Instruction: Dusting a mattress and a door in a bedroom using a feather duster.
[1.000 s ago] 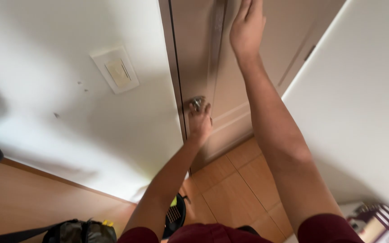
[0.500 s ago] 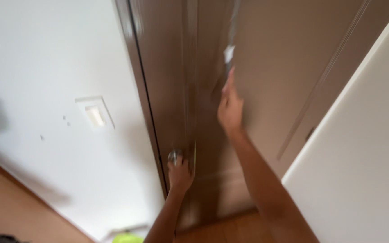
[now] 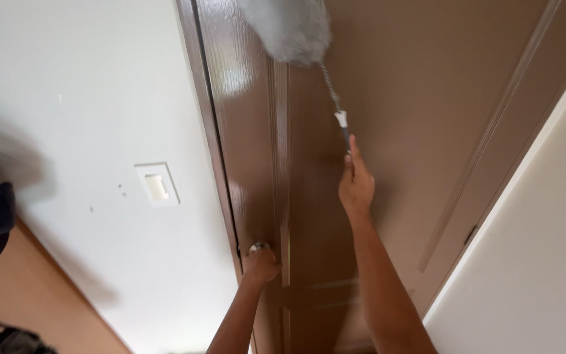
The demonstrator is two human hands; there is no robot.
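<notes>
A brown panelled door (image 3: 388,98) fills the middle of the head view. My left hand (image 3: 261,265) is closed around its round metal knob (image 3: 257,248) at the door's left edge. My right hand (image 3: 355,187) reaches higher up the door and grips the thin handle of a duster. The duster's fluffy grey head (image 3: 287,29) rests against the upper part of the door, blurred by motion.
A white wall (image 3: 86,85) with a white light switch plate (image 3: 156,185) lies left of the door. Another white wall (image 3: 545,249) stands to the right. A strip of wooden floor (image 3: 34,308) and dark objects show at the lower left.
The view has tilted upward, so the floor has mostly dropped out. My right hand now shows holding a duster, whose grey head has come into view high on the door. My left hand stays on the knob.
</notes>
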